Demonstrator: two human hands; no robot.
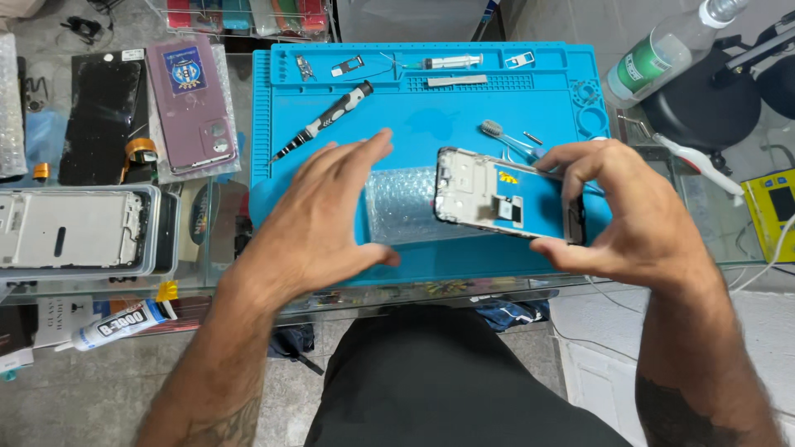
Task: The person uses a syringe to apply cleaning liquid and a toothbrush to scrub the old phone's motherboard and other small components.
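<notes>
Phone frame [507, 194] held over the blue mat [414, 124], pinched at its end by the right hand [638, 219], left hand [319, 219] open and empty beside the bubble wrap [402, 203]; best gripped by edges only, level.

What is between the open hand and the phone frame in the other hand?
In the head view, a clear piece of bubble wrap lies on the blue mat between the open left hand and the phone frame that the right hand holds.
</notes>
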